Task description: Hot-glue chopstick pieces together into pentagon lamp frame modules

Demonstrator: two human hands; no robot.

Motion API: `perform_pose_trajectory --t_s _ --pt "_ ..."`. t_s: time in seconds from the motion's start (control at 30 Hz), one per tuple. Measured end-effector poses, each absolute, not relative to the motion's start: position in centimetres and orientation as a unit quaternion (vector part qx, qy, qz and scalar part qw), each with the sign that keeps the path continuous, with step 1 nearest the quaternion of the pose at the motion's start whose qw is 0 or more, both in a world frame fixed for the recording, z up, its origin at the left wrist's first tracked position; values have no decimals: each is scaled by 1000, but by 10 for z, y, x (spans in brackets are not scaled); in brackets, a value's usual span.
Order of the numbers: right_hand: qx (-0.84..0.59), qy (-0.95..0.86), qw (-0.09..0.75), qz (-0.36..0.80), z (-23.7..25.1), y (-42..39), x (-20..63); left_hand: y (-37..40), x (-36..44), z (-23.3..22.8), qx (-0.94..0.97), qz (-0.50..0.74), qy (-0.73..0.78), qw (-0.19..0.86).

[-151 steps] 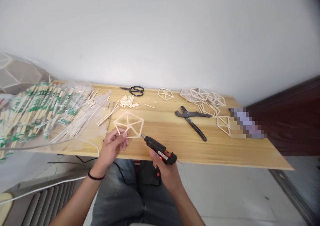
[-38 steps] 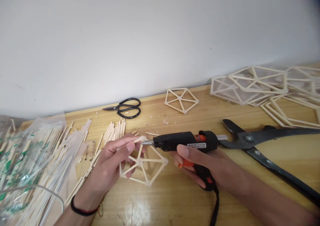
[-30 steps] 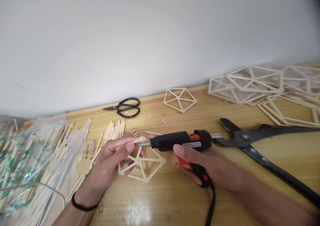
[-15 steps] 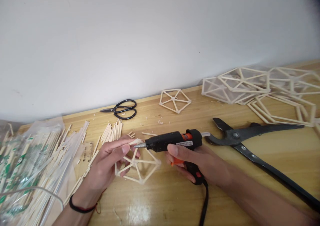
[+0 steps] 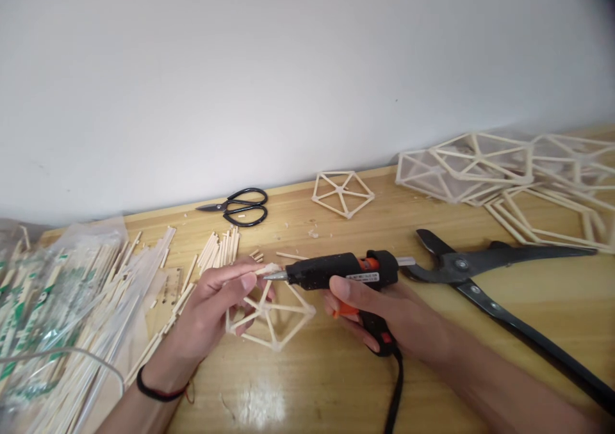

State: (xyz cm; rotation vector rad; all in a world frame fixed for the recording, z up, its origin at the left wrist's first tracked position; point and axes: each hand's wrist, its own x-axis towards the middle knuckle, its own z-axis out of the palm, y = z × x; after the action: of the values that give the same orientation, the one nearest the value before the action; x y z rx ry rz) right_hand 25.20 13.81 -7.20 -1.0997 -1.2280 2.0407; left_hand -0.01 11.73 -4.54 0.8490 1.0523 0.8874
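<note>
Left hand (image 5: 218, 306) is pinched on the upper corner of a small stick pentagon frame (image 5: 269, 315), thumb and fingertips closed together on the joint, and the frame sits tilted just above the wooden table (image 5: 336, 383), close to the near edge at the middle. Right hand (image 5: 384, 309) is wrapped around the black glue gun (image 5: 343, 274), fingers clamped on the grip with one across the orange trigger, and the metal nozzle points to nine o'clock, touching or all but touching the pinched joint; I cannot tell if glue is flowing. That frame looks feather-light and brittle, thin sticks held only at glued corners, so by my reckoning it wants a gentle pinch at a corner joint or along one edge stick, never a squeeze across the spokes, and fingers kept clear of the hot tip. At eleven o'clock from the frame lies a loose bundle of cut sticks (image 5: 223, 248), and beyond it, near the wall, black scissors (image 5: 237, 207). At one o'clock sits a finished pentagon (image 5: 342, 194). Out at three o'clock, long black cutters (image 5: 485, 277) lie across the board, with a heap of finished frames (image 5: 480, 165) behind them. At nine o'clock, bags of wrapped chopsticks (image 5: 52, 293).
</note>
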Motion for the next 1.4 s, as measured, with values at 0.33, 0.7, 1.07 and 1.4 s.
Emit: perform_pose_trajectory --t_s 0.33,0.7,1.07,1.4 --pt "-423 -428 266 753 -61 138 249 117 1 -43 428 379 471 672" --pt "-370 -393 309 782 -65 140 252 114 2 -43 377 380 515 669" --pt "-408 -438 246 763 -73 138 254 114 2 -48 382 405 484 675" --pt "-421 -413 274 760 -68 137 251 113 3 -48 376 391 519 660"
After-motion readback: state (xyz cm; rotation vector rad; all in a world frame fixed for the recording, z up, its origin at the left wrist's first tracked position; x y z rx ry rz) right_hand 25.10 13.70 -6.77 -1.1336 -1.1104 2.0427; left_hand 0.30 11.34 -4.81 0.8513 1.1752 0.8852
